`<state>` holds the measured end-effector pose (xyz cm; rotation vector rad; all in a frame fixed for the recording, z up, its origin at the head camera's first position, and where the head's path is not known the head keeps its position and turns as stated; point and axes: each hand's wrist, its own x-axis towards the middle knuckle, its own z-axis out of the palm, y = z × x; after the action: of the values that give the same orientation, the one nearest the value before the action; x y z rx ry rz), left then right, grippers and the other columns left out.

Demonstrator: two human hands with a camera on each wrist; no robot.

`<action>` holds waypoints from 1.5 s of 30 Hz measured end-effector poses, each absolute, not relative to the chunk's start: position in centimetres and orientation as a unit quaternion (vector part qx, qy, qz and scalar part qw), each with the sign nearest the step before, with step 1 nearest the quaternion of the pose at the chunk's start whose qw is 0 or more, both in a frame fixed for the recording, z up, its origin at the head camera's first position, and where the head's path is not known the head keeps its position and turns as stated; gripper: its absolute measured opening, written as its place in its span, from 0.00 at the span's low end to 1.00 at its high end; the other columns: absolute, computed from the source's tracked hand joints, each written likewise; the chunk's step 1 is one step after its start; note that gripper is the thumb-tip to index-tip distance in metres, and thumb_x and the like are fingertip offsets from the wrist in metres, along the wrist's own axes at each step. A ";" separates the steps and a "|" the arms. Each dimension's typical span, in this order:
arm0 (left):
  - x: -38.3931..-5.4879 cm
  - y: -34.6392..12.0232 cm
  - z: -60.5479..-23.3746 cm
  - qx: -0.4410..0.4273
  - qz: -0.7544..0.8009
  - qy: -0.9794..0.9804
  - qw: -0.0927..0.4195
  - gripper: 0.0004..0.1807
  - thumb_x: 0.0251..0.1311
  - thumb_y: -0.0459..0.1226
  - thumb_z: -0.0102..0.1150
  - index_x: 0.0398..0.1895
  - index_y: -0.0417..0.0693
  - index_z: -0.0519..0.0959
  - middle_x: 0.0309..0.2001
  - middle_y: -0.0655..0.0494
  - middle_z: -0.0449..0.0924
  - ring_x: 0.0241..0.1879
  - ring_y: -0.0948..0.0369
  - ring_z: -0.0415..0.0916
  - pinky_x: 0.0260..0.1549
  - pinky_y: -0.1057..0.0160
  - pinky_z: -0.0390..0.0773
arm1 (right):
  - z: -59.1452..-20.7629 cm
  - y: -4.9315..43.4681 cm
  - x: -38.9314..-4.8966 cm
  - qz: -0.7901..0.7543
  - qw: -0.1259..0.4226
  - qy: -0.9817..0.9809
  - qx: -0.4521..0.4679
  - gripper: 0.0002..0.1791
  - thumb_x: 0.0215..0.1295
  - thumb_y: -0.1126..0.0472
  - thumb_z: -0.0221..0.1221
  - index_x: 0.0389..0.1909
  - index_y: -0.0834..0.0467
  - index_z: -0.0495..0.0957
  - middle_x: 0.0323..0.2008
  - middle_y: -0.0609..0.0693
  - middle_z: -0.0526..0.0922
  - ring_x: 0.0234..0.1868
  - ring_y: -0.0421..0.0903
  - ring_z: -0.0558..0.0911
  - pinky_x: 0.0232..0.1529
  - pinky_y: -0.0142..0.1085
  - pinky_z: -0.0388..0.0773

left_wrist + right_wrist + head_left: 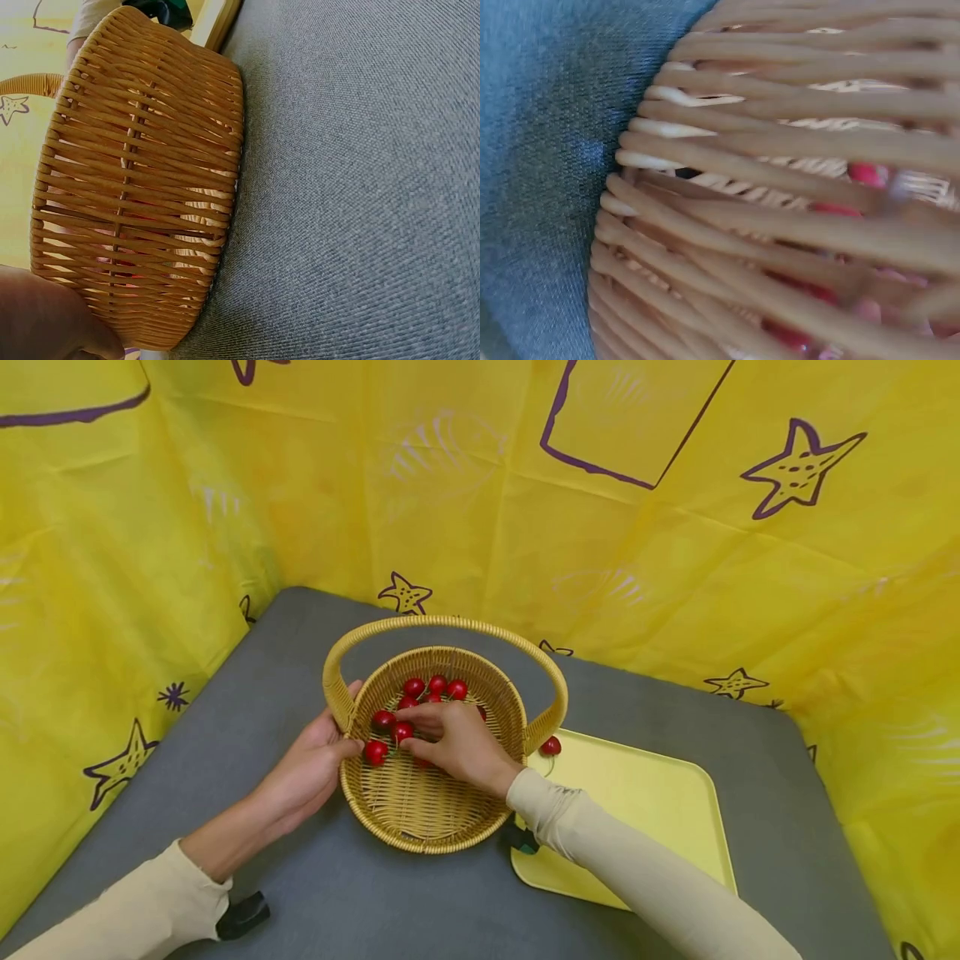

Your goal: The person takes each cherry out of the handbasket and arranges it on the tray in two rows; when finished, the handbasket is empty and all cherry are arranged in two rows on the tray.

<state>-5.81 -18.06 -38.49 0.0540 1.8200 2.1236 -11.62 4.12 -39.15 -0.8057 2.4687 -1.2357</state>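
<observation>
A round wicker basket (pixel 431 810) with a tall arched handle (pixel 450 622) stands on the table, several red cherries (pixel 414 687) inside it. My left hand (pixel 318 760) grips its left side near the handle's foot, thumb at the rim and fingers outside. In the left wrist view, part of that hand (pixel 49 319) lies against the woven wall (pixel 142 180). Reaching into the basket from the right, my right hand (pixel 461 739) has a cherry (pixel 402 732) between its thumb and fingertips. The right wrist view shows only weave (pixel 780 225) with red cherries behind it.
A pale yellow tray (pixel 637 802) lies right of the basket, partly under my right sleeve. One stemmed cherry (pixel 551 746) rests at its upper left. The grey table (pixel 322 893) is bordered by yellow cloth (pixel 450 510) printed with starfish.
</observation>
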 end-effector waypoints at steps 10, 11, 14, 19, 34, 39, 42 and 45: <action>-5.8 -18.1 -38.6 0.011 0.746 0.646 0.162 0.48 0.72 0.21 0.38 0.87 0.50 0.29 0.87 0.61 0.25 0.83 0.57 0.27 0.80 0.45 0.35 | -34.6 7.1 -8.4 -0.492 0.108 0.814 -0.290 0.24 0.70 0.60 0.70 0.66 0.49 0.84 0.60 0.39 0.86 0.56 0.34 0.85 0.54 0.32 0.84; -5.8 -18.1 -38.5 0.009 0.745 0.647 0.162 0.48 0.72 0.21 0.39 0.87 0.51 0.29 0.87 0.61 0.26 0.83 0.58 0.27 0.80 0.45 0.35 | -34.0 7.6 -7.7 -0.500 0.106 0.807 -0.296 0.24 0.70 0.60 0.70 0.66 0.49 0.84 0.61 0.38 0.86 0.57 0.34 0.85 0.54 0.33 0.84; -5.8 -18.2 -38.5 0.006 0.743 0.649 0.162 0.49 0.72 0.21 0.39 0.87 0.52 0.30 0.87 0.61 0.26 0.84 0.58 0.28 0.80 0.45 0.37 | -32.4 9.8 -5.6 -0.509 0.093 0.796 -0.313 0.24 0.70 0.60 0.70 0.66 0.48 0.84 0.61 0.37 0.85 0.57 0.36 0.86 0.55 0.37 0.84; -5.9 -18.6 -38.4 0.006 0.746 0.646 0.162 0.49 0.71 0.20 0.39 0.87 0.54 0.29 0.87 0.61 0.26 0.84 0.56 0.29 0.80 0.45 0.38 | -31.3 14.4 -2.8 -0.511 0.060 0.794 -0.324 0.23 0.70 0.62 0.69 0.65 0.50 0.85 0.60 0.43 0.87 0.57 0.42 0.87 0.54 0.42 0.85; -6.2 -18.9 -38.4 0.010 0.746 0.646 0.160 0.49 0.72 0.21 0.40 0.87 0.54 0.29 0.87 0.61 0.24 0.84 0.57 0.26 0.80 0.46 0.37 | -37.0 24.8 -5.3 -0.506 0.038 0.849 -0.149 0.26 0.66 0.67 0.71 0.65 0.57 0.83 0.56 0.50 0.89 0.55 0.46 0.88 0.50 0.34 0.85; -6.2 -18.5 -38.4 0.015 0.747 0.644 0.162 0.49 0.72 0.21 0.41 0.87 0.54 0.29 0.87 0.61 0.25 0.84 0.56 0.27 0.80 0.47 0.37 | -38.9 25.8 -6.8 -0.479 0.030 0.865 -0.147 0.26 0.66 0.70 0.70 0.65 0.60 0.82 0.59 0.53 0.87 0.58 0.47 0.86 0.51 0.32 0.84; -6.1 -18.2 -38.5 0.010 0.745 0.645 0.170 0.49 0.72 0.21 0.40 0.87 0.54 0.29 0.87 0.61 0.25 0.84 0.56 0.27 0.80 0.46 0.38 | -39.9 26.0 -7.2 -0.470 0.039 0.869 -0.147 0.26 0.66 0.70 0.70 0.66 0.61 0.82 0.61 0.56 0.86 0.60 0.51 0.86 0.52 0.32 0.83; -6.1 -18.0 -38.5 0.011 0.745 0.643 0.175 0.49 0.72 0.21 0.40 0.87 0.54 0.29 0.87 0.61 0.25 0.84 0.56 0.28 0.80 0.45 0.37 | -40.5 26.3 -7.6 -0.456 0.042 0.877 -0.143 0.26 0.67 0.69 0.70 0.66 0.61 0.82 0.61 0.57 0.85 0.60 0.53 0.86 0.53 0.33 0.83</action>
<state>-6.09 -17.97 -38.54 0.0322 1.8229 2.1121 -7.57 26.27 -40.54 -0.4382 2.6846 -1.3970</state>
